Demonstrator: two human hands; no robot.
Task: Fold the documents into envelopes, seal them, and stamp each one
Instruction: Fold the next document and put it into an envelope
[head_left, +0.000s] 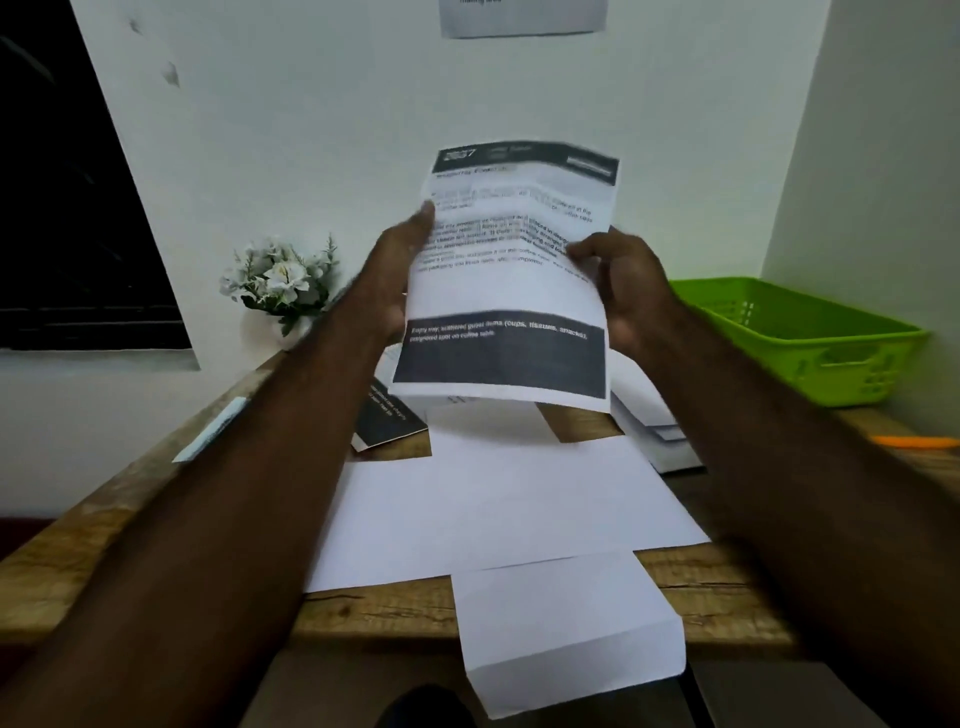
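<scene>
Nearest, a white folded piece (566, 629) of smooth paper is seen lying across the front edge of the wooden table (374, 613), its lower half hanging past that edge; whether it is an envelope cannot be told. The tabletop is marked by rough grain and dark cracks. Just behind, a large white sheet (498, 514) is laid flat, plain and rectangular, touching the folded piece.

Above the sheet, the printed document (514, 280) is held upright in the air, well clear of the table. It is creased across, with black bands at top and bottom and blurred text between. Its left edge is gripped by the left hand (400, 270), thumb on the front; its right edge is pinched by the right hand (628, 291), fingers curled.

Beneath it, a folded dark-printed leaflet (387, 415) is seen at the left and a stack of papers (654, 421) at the right, with a strip of bare wood between them.

Farther back, a green slotted plastic basket (800, 338) is set in the right corner, an orange pen (914, 442) near it. White flowers (280, 280) are stood against the pale wall at the left.
</scene>
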